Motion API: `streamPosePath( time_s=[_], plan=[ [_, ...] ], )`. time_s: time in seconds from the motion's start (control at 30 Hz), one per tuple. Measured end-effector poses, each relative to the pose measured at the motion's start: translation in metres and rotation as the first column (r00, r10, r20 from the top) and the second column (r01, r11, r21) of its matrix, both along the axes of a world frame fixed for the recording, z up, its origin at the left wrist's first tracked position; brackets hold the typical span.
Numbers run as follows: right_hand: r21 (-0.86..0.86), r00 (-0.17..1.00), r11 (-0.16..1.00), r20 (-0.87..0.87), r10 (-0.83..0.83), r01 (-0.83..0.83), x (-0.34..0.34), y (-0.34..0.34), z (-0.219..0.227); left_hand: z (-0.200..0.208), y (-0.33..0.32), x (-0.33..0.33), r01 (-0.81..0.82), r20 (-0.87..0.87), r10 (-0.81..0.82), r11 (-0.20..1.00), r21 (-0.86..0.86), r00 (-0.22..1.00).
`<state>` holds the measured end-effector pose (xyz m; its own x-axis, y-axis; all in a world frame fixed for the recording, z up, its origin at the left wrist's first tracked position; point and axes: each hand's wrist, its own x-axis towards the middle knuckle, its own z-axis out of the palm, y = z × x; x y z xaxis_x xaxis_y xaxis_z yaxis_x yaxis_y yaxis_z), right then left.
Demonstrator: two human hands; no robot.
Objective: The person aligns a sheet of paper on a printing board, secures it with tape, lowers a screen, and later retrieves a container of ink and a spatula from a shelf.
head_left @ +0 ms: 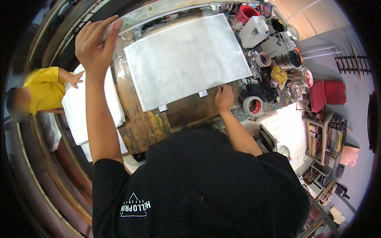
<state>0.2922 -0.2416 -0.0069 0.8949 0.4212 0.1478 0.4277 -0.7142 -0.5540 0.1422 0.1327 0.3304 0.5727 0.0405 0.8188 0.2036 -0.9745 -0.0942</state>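
Note:
A white rectangular sheet (186,59), seemingly of cloth, lies on a paint-stained wooden table (137,127). Two small white tabs (163,108) show along its near edge. My left hand (95,47) is raised at the upper left, thumb and fingers closed around the end of a long, pale frame (158,15) that runs along the far side. Down at the sheet's near edge, my right hand (224,98) is curled, with its fingertips pinching or pressing that edge; the exact grip is partly hidden.
At the left is a stack of white sheets (91,107), with a person in a yellow shirt (45,87) reaching onto it. Paint cans (287,59), a white jug (254,31), a red tub (246,15) and tape rolls (253,106) crowd the right side. Beyond stands a red chair (334,92).

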Motion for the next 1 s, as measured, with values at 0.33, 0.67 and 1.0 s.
streamPosePath(
  time_s=[0.33,0.67,1.0],
  plan=[
    [0.147,0.971,0.966,-0.073,0.226,-0.214,-0.007,-0.017,-0.005,0.007,-0.022,-0.003,-0.078,-0.064,0.068,0.983,-0.165,0.996],
    [0.257,0.931,0.914,-0.106,0.35,-0.314,-0.004,-0.023,0.01,0.018,-0.031,0.003,-0.038,0.053,0.045,0.99,-0.134,0.998],
    [0.215,0.798,0.805,-0.142,0.586,-0.553,-0.067,0.008,0.166,0.018,-0.027,-0.008,0.003,0.099,0.014,0.985,-0.17,0.995]
  ],
)
